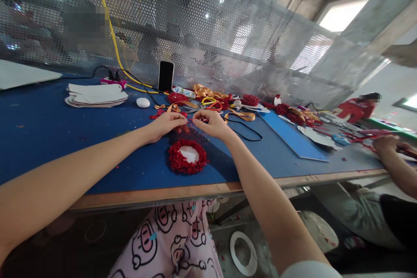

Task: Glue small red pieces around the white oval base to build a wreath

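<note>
My left hand and my right hand face each other a little above the blue table, their fingertips a short gap apart. Both have thumb and fingers pinched together; anything between them is too small to make out. Between me and the hands lies a round dark red ruffled ring with a white centre, touched by neither hand. Beyond the fingers, red ruffled scraps and a tan ribbon rest on the table. Scissors with yellow and red handles lie just behind my right hand.
A phone stands upright against the perforated metal screen. To the left are a stack of white cards and a white mouse-like object. A black cord and a blue board lie rightward. Another person's hand is at far right.
</note>
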A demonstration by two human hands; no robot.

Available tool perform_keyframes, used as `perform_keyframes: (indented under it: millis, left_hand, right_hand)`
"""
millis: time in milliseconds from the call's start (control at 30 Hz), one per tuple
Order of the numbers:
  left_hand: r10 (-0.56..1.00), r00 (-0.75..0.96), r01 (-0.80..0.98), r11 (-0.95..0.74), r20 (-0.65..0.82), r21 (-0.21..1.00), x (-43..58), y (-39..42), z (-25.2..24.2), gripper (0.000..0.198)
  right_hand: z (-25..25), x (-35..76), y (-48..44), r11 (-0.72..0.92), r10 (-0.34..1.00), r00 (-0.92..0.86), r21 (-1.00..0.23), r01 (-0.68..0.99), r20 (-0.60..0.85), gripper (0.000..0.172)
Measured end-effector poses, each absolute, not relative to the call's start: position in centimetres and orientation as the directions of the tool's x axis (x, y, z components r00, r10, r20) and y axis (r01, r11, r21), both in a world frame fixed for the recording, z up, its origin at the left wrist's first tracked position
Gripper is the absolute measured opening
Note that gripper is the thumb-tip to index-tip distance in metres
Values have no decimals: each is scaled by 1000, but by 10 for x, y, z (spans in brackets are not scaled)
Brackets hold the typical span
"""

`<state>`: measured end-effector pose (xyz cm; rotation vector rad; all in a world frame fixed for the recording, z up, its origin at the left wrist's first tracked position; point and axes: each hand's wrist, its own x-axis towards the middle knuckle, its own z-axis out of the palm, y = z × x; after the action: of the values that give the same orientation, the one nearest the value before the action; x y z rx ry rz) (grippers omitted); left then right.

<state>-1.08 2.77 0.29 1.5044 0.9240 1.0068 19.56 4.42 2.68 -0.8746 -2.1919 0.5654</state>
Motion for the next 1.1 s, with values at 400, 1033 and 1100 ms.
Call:
perform_keyframes:
  millis: [400,1033,1100]
  left_hand:
    - [920,385,48,-97,71,994,-9,30,2,15]
    - [924,365,35,-134,112,990,-11,29,2,28]
    - [918,376,49,-159,129,986,-10,28,3,29]
  right_hand:
    - [24,194,45,661,726,-585,-600,451,362,19]
    - [23,194,48,664,743,-485,-603,442,462,19]
    - [23,194,48,678,731,-491,-587,443,474,19]
